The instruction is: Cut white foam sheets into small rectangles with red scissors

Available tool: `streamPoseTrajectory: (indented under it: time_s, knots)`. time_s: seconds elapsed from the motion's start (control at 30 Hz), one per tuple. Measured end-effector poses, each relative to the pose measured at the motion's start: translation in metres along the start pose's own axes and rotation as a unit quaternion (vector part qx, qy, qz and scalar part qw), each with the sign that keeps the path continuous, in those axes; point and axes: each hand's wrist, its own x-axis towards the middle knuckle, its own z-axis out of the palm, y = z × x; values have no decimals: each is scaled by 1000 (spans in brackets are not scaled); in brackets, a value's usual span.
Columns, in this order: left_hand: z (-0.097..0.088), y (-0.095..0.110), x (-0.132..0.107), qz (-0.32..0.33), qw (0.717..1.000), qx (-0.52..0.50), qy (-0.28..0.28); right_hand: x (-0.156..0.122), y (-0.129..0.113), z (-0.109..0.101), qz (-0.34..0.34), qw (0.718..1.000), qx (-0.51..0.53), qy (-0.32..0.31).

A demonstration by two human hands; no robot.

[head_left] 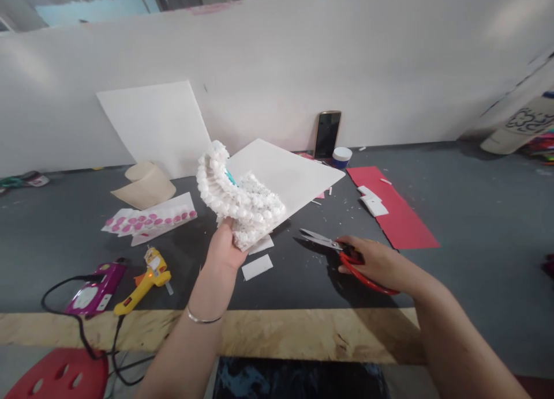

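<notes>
My left hand is closed on the lower end of a white sheet that carries a curved band of white ruffled paper flowers with a bit of teal showing. The sheet is held tilted above the dark table. My right hand rests on the table to the right, fingers through the red handles of a pair of scissors whose blades point left. Small white paper offcuts lie just below the flower piece.
A yellow glue gun and a magenta device with black cords lie at front left. Strips with pink dots, beige paper, a large white board, a phone, a small white-lidded jar and a red sheet are also there.
</notes>
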Motion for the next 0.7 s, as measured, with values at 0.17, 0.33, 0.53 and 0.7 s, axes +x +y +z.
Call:
streamPoseTrajectory:
  time_s: [0.17, 0.33, 0.53, 0.7]
  knots:
    - [4, 1, -6, 1, 1000, 1, 30, 3, 1, 8, -50, 995, -70, 45]
    - [4, -4, -6, 18, 999, 3, 27, -4, -1, 4, -40, 968, -203, 143]
    - [-3, -17, 6, 25, 999, 18, 20, 2, -54, -20, -114, 947, -33, 298]
    - [-9, -29, 17, 21, 999, 27, 10, 32, -93, -11, -207, 929, -40, 305]
